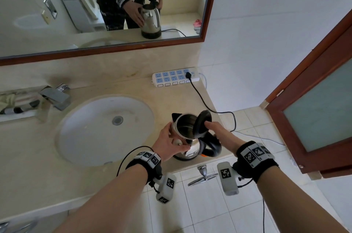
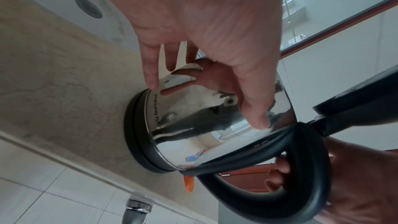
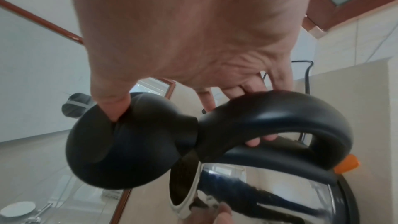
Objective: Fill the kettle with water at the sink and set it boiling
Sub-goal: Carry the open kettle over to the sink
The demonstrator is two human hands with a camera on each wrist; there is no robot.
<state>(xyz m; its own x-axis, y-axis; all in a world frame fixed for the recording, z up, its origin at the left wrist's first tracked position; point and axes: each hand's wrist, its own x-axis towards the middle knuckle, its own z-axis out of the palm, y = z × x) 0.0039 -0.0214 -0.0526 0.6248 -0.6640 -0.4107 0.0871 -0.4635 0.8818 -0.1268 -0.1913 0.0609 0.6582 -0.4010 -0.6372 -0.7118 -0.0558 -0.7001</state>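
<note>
A steel kettle [image 1: 192, 150] [image 2: 204, 117] stands on its black base [image 2: 137, 134] on the counter, right of the sink [image 1: 91, 133]. Its black lid [image 1: 202, 122] [image 3: 129, 151] is tipped up, so the mouth is uncovered. My left hand [image 1: 167, 143] [image 2: 204, 23] rests against the kettle's side with fairly straight fingers and the thumb on the steel. My right hand [image 1: 219, 132] [image 3: 183, 31] curls its fingers round the black handle [image 1: 213, 145] [image 3: 280, 113] while the thumb presses on the lid. An orange switch [image 2: 189, 183] [image 3: 346, 164] sits below the handle.
The faucet [image 1: 55, 97] stands at the sink's far left. A white power strip [image 1: 175, 79] lies at the back wall, and a black cord [image 1: 202, 97] runs from it toward the kettle. The counter edge is just right of the kettle. A wooden door [image 1: 314, 109] stands open at right.
</note>
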